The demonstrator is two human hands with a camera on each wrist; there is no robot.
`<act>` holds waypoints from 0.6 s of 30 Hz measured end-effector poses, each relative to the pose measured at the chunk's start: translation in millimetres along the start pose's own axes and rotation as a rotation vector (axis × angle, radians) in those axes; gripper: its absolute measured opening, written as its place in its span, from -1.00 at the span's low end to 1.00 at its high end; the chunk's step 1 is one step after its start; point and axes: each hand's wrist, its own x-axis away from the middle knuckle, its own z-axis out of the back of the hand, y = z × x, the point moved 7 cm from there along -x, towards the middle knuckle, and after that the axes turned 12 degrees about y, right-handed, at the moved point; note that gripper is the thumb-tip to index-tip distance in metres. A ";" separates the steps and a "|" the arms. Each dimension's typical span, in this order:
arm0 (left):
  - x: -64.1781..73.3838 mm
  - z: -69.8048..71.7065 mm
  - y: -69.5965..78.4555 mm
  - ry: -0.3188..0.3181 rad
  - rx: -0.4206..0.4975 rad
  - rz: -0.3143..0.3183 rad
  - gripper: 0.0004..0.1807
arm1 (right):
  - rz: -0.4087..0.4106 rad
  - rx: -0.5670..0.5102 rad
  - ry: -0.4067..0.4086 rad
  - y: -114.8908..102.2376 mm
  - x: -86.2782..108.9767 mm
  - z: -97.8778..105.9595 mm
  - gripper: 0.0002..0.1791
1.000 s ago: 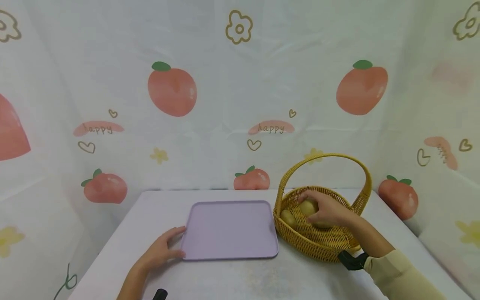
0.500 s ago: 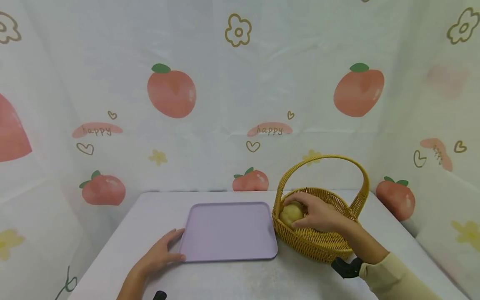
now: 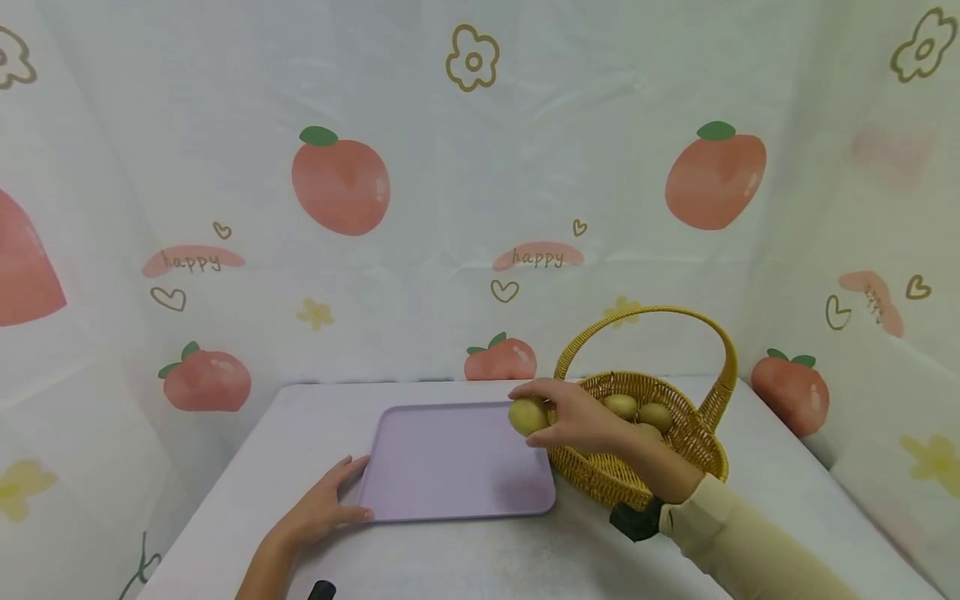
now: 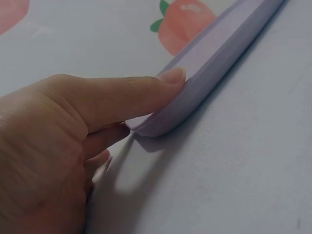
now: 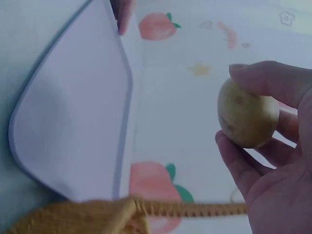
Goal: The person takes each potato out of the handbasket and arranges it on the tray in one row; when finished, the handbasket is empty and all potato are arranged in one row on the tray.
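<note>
My right hand (image 3: 573, 417) holds a potato (image 3: 527, 416) between thumb and fingers, above the right part of a lilac tray (image 3: 457, 467). In the right wrist view the potato (image 5: 248, 114) is round and yellowish, with small dark spots, and hangs clear of the tray (image 5: 73, 107). My left hand (image 3: 318, 504) lies at the tray's left edge, its fingers fairly straight. Up close in the left wrist view, the left thumb rests on the tray's rim (image 4: 195, 100), with the other fingers beside the corner. Several more potatoes (image 3: 621, 406) lie in a wicker basket (image 3: 701, 446), partly hidden by the right arm.
The basket's tall arched handle (image 3: 660, 310) rises behind the right hand. Both stand on a white-covered table (image 3: 465, 558). A white curtain (image 3: 442, 183) printed with peaches hangs behind the table and along its sides.
My right hand has gripped a potato inside the basket, lifted it out and moved left with it to above the tray. The left hand has stayed at the tray's edge.
</note>
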 end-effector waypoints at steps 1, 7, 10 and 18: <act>0.0 0.0 -0.5 0.000 -0.002 0.003 -0.01 | 0.007 -0.005 -0.005 -0.5 -3.2 -5.2 -0.39; -0.3 0.0 -1.7 -0.001 -0.002 0.010 -0.01 | 0.056 -0.071 -0.040 -5.1 -19.4 -40.3 -0.44; 0.2 0.3 -1.4 -0.001 0.000 0.016 -0.01 | 0.076 -0.069 -0.036 -6.9 -25.0 -57.2 -0.45; -0.4 0.7 -1.2 0.002 -0.006 0.014 -0.02 | -0.003 -0.082 0.024 7.3 -37.2 -106.0 -0.40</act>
